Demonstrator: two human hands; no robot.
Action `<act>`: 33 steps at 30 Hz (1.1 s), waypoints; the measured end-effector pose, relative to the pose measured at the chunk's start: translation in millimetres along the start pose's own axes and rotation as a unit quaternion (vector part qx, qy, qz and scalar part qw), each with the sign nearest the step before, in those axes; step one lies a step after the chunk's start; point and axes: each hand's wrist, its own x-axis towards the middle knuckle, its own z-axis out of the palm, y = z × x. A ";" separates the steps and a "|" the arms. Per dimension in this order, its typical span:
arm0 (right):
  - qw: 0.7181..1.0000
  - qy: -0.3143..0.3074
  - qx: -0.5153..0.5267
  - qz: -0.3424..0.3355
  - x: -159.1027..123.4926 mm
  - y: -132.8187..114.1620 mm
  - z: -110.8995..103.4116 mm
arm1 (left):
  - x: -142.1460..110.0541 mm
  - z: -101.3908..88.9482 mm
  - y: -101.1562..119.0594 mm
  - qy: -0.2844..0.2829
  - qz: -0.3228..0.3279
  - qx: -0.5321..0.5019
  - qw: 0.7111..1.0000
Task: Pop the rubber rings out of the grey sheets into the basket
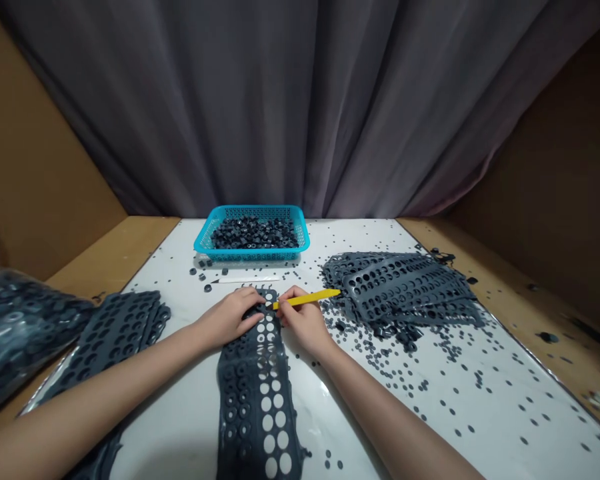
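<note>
A long black rubber sheet [235, 380] lies lengthwise in front of me. Its right two columns are mostly open round holes, and ring-shaped pieces still sit in the left columns. My left hand [233, 315] presses on the sheet's far part, fingers curled and thumb near the holes. In my right hand [303, 320] is a slim yellow craft knife [313, 298], gripped like a pen. Its dark tip meets the sheet close to my left fingertips, so the exact contact is partly hidden. Beyond my hands, a white pen-shaped knife [247, 280] lies on the table.
A blue basket [200, 243] full of small black rubber pieces stands at the back. Punched sheets [400, 283] are piled on the right, with small black discs scattered around. More sheets [113, 327] and a clear bag [25, 333] of rings lie left. Cardboard walls flank the table.
</note>
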 end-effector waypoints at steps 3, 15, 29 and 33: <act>1.000 -0.002 -0.018 -0.006 -0.1 2.3 0.4 | -1.3 -1.9 -1.1 0.009 0.000 -0.021 1.000; 1.000 0.009 -0.014 -0.014 -0.8 1.9 0.2 | 2.4 -1.3 -2.2 0.007 0.004 -0.001 1.000; 0.987 -0.002 -0.150 -0.057 -2.4 -3.1 1.9 | 4.3 -4.2 -0.6 0.003 0.027 0.042 0.999; 0.980 0.006 -0.189 -0.068 -3.5 -2.5 3.1 | 6.7 -4.4 -0.2 -0.033 0.071 0.095 0.992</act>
